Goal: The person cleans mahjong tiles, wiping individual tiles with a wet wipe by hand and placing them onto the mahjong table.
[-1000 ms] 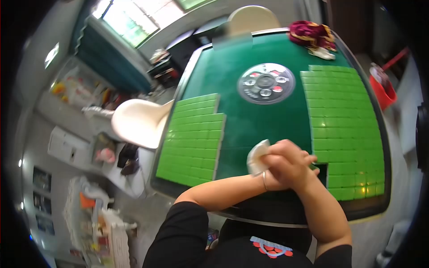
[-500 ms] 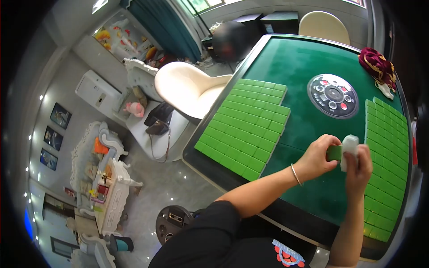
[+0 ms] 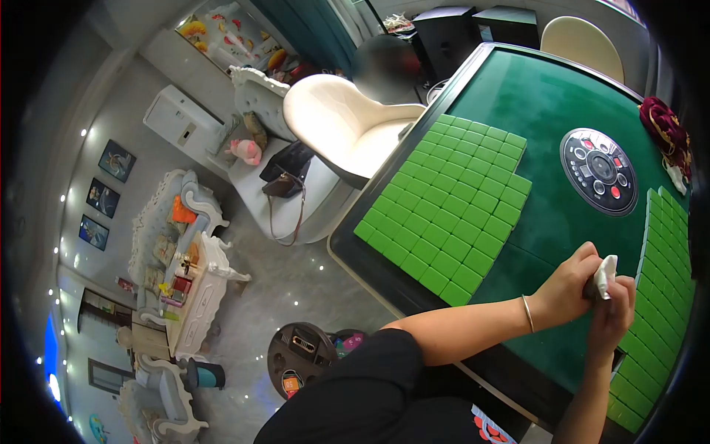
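Observation:
Above the right part of the green table top, my left hand (image 3: 563, 293) and my right hand (image 3: 614, 317) meet. My right hand is closed on a white cloth (image 3: 606, 276), which sticks up between the fingers. The fingers of my left hand are bent against it, closed round something small and dark that is mostly hidden. One block of green tiles (image 3: 452, 203) lies face down to the left of my hands. Another block of green tiles (image 3: 657, 307) lies on the right, close to my right hand.
A round control panel (image 3: 599, 172) is set in the table (image 3: 518, 81). A maroon cloth bundle (image 3: 665, 132) lies at the far right corner. A cream chair (image 3: 333, 122) stands at the left edge, another (image 3: 584, 46) behind. A small round stand (image 3: 299, 355) is at lower left.
The view has swung, so the table sits further right. Both hands stay together. The green tile seen between them half a second ago is now hidden, and the white cloth looks narrower and crumpled.

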The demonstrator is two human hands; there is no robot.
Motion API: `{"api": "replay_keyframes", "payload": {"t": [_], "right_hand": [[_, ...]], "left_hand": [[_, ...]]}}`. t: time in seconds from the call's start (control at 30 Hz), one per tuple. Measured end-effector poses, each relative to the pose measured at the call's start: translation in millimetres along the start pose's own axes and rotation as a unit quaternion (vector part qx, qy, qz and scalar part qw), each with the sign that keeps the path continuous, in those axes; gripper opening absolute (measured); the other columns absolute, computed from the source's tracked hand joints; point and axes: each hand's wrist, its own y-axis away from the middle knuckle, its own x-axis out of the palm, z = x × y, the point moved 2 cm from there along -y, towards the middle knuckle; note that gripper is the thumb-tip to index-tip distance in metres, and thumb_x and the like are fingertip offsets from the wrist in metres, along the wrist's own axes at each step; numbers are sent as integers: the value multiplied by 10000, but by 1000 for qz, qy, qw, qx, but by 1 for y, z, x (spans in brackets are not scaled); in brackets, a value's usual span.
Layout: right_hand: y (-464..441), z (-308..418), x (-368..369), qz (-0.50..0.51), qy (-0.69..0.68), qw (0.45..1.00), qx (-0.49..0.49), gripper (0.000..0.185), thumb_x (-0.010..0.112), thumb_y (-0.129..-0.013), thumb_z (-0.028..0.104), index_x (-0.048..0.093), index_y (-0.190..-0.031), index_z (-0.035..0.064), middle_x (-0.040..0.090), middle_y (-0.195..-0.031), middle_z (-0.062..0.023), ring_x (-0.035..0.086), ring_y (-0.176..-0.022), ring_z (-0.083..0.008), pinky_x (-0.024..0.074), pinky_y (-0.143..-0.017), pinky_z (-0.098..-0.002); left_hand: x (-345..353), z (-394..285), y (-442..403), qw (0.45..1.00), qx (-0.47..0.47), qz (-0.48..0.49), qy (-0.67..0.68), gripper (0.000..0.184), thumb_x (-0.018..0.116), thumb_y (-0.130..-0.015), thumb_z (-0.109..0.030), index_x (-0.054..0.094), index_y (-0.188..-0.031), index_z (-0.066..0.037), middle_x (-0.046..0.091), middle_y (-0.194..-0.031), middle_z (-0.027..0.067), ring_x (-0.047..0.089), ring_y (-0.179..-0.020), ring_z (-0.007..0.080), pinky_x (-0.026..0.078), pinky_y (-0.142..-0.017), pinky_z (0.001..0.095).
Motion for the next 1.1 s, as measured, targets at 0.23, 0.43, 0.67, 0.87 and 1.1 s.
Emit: {"api": "replay_keyframes", "payload": {"t": [0.23, 0.43, 0.67, 0.87, 1.1], "right_hand": [[4, -40, -15, -43, -54, 993, 91, 79, 549, -963, 3, 492, -917, 34, 441, -831, -27, 442, -746, -113, 377, -641, -244], [7, -38, -6, -53, -56, 992, 104, 83, 554, -973, 34, 502, -908, 30, 439, -802, -19, 425, -745, -85, 364, -613, -227], [0, -14, -11, -51, -46, 997, -26, 69, 595, -925, 27, 531, -905, 46, 496, -809, -44, 497, -743, -147, 408, -636, -259], [7, -44, -13, -17, -81, 988, 130, 59, 592, -919, 5, 546, -927, 40, 529, -901, -67, 524, -793, -160, 427, -668, -260], [-2, -18, -9, 4, -88, 994, 67, 52, 593, -933, -3, 556, -918, 30, 496, -865, -25, 489, -775, -100, 409, -653, -236]], "left_hand": [[1, 2, 0, 1000, -6, 7, -3, 424, 734, -631, 55, 554, -1007, -21, 464, -956, 104, 544, -801, 263, 480, -693, 335], [5, 1, 7, 999, -14, 43, 3, 474, 744, -614, 69, 547, -1035, -22, 455, -978, 92, 546, -771, 228, 480, -662, 312], [3, 3, 3, 999, 39, 10, -27, 437, 721, -644, 76, 553, -1036, -22, 449, -966, 81, 528, -739, 199, 470, -624, 299], [-2, 4, 0, 978, -141, 58, 141, 463, 719, -736, 71, 543, -1146, -58, 459, -1090, 50, 570, -891, 122, 530, -752, 278], [8, 19, 0, 873, -231, 103, 417, 663, 545, -912, 64, 304, -1495, -139, 418, -1413, 46, 574, -1047, 107, 564, -796, 278]]}}
